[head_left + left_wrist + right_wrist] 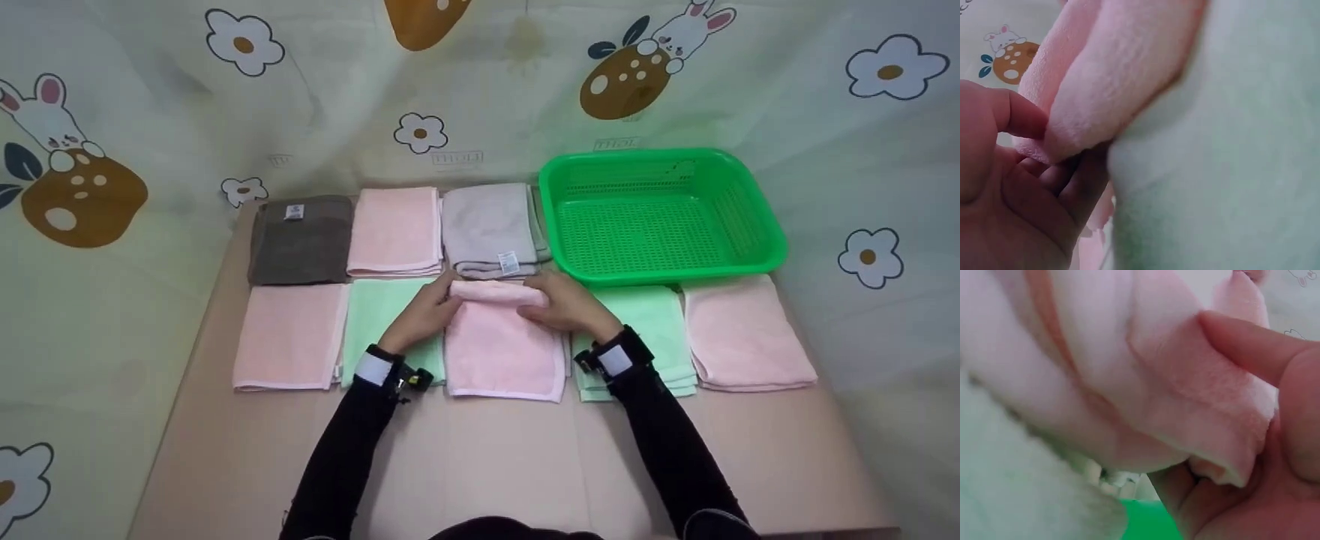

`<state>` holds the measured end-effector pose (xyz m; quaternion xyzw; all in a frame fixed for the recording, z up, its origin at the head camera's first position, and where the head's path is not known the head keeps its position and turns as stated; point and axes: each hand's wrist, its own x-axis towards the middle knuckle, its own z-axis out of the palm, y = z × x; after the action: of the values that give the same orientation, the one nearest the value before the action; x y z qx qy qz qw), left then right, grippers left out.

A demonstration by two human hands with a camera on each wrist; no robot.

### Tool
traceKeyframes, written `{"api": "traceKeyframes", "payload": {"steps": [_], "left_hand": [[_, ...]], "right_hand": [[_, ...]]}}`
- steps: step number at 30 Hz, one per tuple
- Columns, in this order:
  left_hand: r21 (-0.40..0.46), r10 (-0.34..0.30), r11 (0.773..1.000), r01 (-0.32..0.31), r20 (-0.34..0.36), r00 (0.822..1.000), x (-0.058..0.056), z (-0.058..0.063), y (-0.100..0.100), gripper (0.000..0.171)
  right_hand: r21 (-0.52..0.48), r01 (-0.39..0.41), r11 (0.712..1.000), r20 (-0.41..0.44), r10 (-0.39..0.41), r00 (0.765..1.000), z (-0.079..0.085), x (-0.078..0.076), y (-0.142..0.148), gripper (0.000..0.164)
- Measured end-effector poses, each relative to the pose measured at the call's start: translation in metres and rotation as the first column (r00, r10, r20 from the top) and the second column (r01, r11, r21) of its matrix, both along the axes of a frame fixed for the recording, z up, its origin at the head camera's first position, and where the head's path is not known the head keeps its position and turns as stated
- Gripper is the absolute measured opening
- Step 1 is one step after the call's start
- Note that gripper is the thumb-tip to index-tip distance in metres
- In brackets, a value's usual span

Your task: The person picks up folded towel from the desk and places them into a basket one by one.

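Pink towel at the middle of the near row, its far edge gathered between your two hands. Your left hand pinches one end of that edge, thumb against curled fingers; your right hand grips the other end the same way, so each closes on cloth. From your fingertips the body of the cloth extends toward you, its long axis, only slightly the longer, running front to back. Neither hand is nearer, and the key relation for any move appears to be this matched hold at opposite ends of the far edge. Whether the near hem touches the table is hard to tell. Beyond your fingers lies the light grey towel; the left green towel and right green towel flank your work, partly behind your hands and wrists. At far right, nearer your right hand, sits the basket, its top open and its mesh floor in plain sight; the folded towels lie outside it.
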<state>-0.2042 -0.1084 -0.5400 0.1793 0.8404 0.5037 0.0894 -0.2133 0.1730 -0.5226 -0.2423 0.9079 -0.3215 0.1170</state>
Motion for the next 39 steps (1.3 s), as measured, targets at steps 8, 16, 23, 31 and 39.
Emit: {"api": "traceKeyframes", "payload": {"steps": [8, 16, 23, 31, 39], "left_hand": [[0.185, 0.087, 0.979, -0.082, -0.02, 0.996, 0.01, 0.026, -0.005, 0.013], [0.532, 0.123, 0.846, -0.043, -0.116, 0.986, 0.023, 0.061, -0.001, 0.026], [0.473, 0.17, 0.881, 0.008, -0.333, 0.927, 0.028, 0.066, 0.008, 0.003], [0.448, 0.164, 0.894, 0.006, -0.339, 0.926, 0.025, 0.063, 0.009, 0.015], [0.412, 0.149, 0.911, 0.0, -0.329, 0.932, 0.024, 0.065, 0.007, 0.012]], "right_hand": [[-0.266, 0.014, 0.964, 0.036, -0.005, 0.999, 0.027, 0.012, -0.004, 0.032], [-0.759, 0.186, 0.623, 0.122, -0.145, 0.982, 0.05, 0.016, 0.001, 0.055], [-0.81, 0.285, 0.513, 0.252, -0.136, 0.958, 0.052, 0.019, 0.001, 0.033], [-0.824, 0.272, 0.497, 0.247, -0.118, 0.962, 0.044, 0.017, -0.003, 0.027], [-0.795, 0.262, 0.548, 0.218, -0.145, 0.965, 0.045, 0.015, -0.006, 0.032]]}}
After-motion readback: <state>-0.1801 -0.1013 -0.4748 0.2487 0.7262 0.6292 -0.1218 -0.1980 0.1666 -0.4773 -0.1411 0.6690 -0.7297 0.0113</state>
